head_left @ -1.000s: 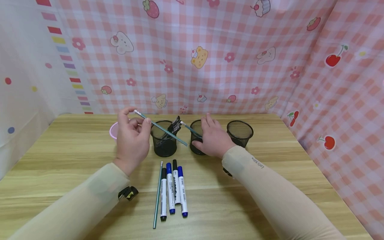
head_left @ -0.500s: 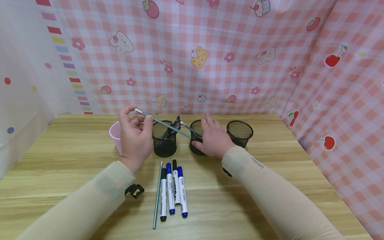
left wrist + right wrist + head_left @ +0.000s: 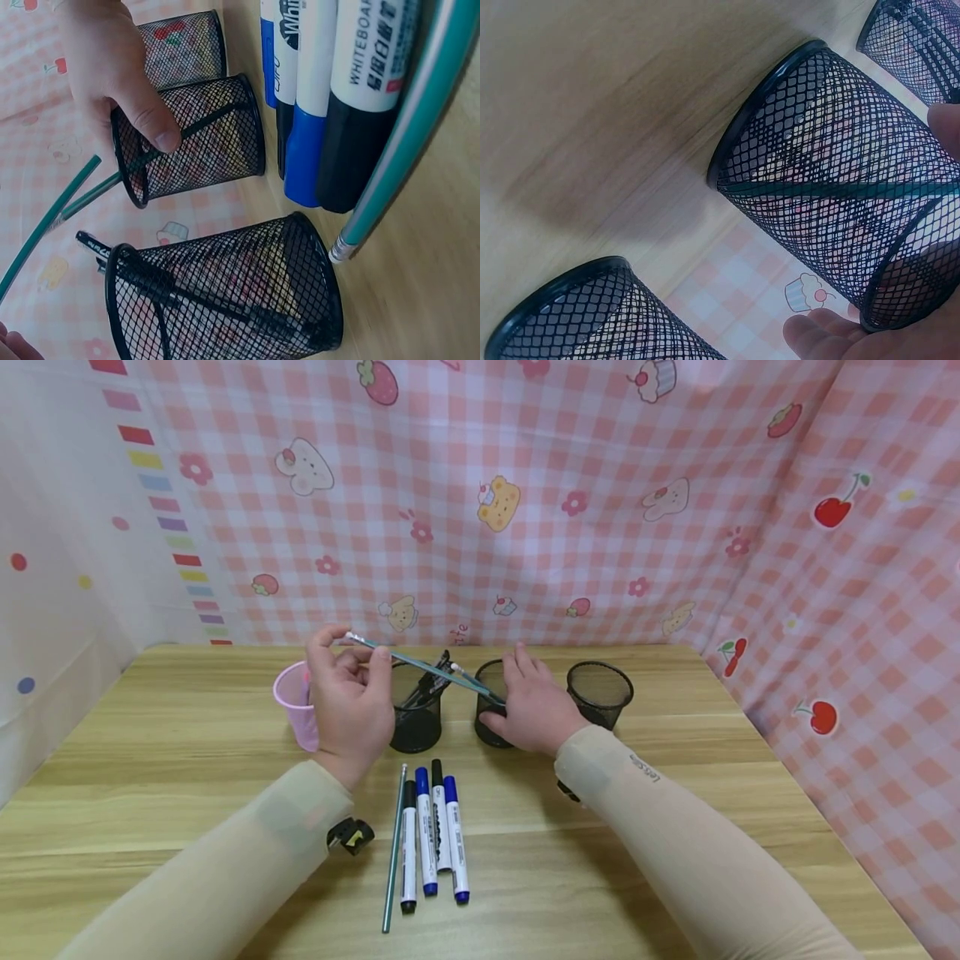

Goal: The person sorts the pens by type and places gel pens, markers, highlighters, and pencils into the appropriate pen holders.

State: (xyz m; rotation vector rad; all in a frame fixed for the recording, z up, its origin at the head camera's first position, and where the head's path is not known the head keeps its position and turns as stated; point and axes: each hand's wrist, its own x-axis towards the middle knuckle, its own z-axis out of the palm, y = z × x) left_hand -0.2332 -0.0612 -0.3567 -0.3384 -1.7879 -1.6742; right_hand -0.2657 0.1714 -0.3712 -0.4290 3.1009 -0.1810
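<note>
My left hand [image 3: 348,706] pinches a green pencil [image 3: 420,665] near its white eraser end. The pencil slants down to the right, its far end overlapping the mouth of a black mesh pen cup [image 3: 489,727] in the head view. Around that cup's rim my right hand [image 3: 536,706] keeps a grip, thumb on the near side and fingers across the far side. Another green pencil [image 3: 94,195] leans inside this cup, eraser end up. From the left wrist view, the held pencil [image 3: 45,232] crosses near that eraser end, outside the cup's mouth.
Black pens [image 3: 435,681] stand in a mesh cup [image 3: 417,731] to the left. Farther left is a pink cup [image 3: 302,722], partly hidden by my left hand. Another mesh cup [image 3: 600,689] stands right. Several whiteboard markers [image 3: 426,835] and a green pencil [image 3: 394,852] lie in front.
My left hand has moved right, carrying the pencil's lower end from beside the gripped cup to over its mouth. More of the pink cup shows. My right hand has stayed put.
</note>
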